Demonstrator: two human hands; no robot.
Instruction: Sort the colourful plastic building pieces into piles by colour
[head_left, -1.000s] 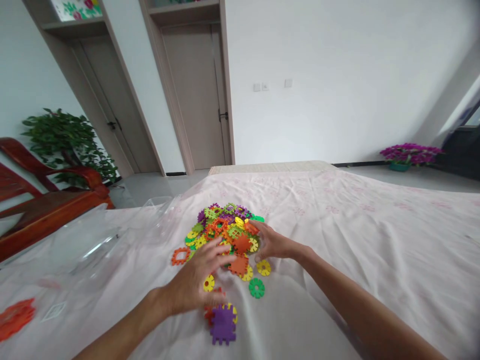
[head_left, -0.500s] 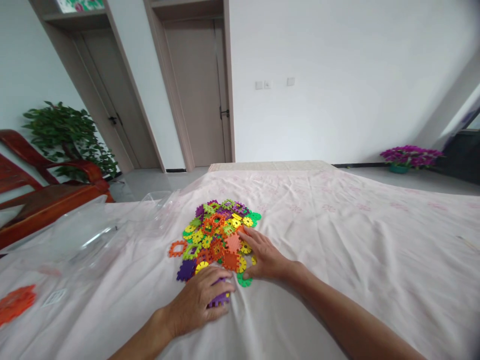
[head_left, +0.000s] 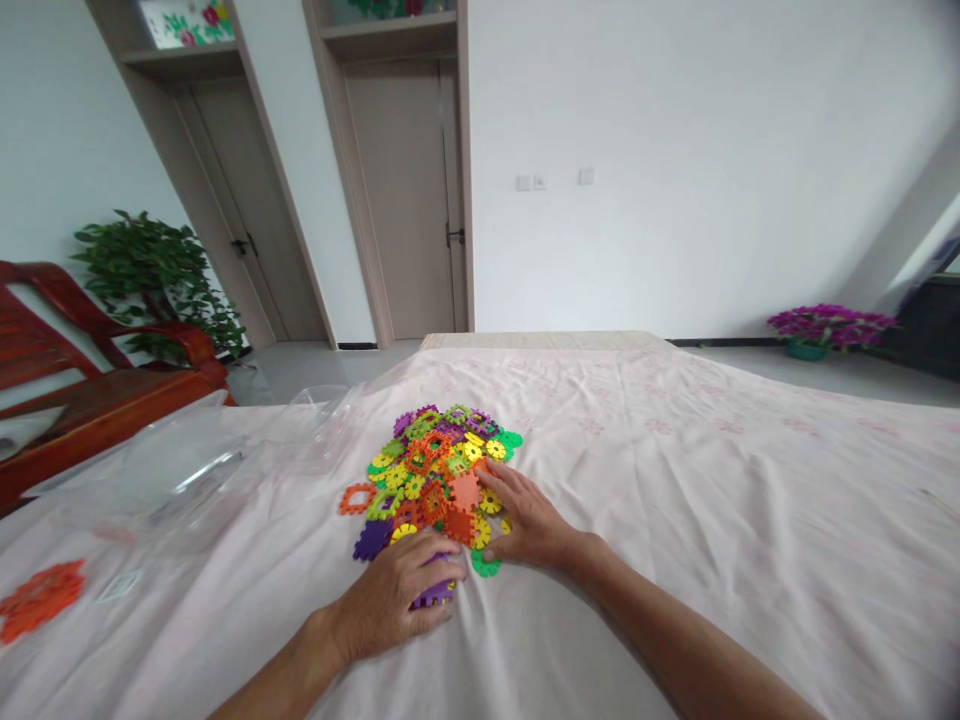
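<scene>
Head view, looking down on a heap of bright toy pieces (head_left: pixel 431 498) on a pale pink cloth (head_left: pixel 652 480). Has flat squares, square rings and round flower shapes, in orange, yellow, green and purple. Shows the left hand (head_left: pixel 405 590) at the near edge of the heap, bent down over a purple piece (head_left: pixel 433 596). No way to see under the palm, so hard to say if that grip pinches the piece or just rests on it. Shows the right hand (head_left: pixel 531 518) along the heap's right edge, fingers spread and thumb apart, just beside a green disc (head_left: pixel 485 566). Seems to hold nothing in that grip.

Looks like the gathering step, with loose pieces being hugged into one heap. Calls next for low, curved hands and a soft push inward, so as not to make the top pieces slide. Might also call for a reach to the orange ring (head_left: pixel 357 499) at the heap's left edge. Shows clear plastic (head_left: pixel 161 475) off to the left, apart from the heap.
</scene>
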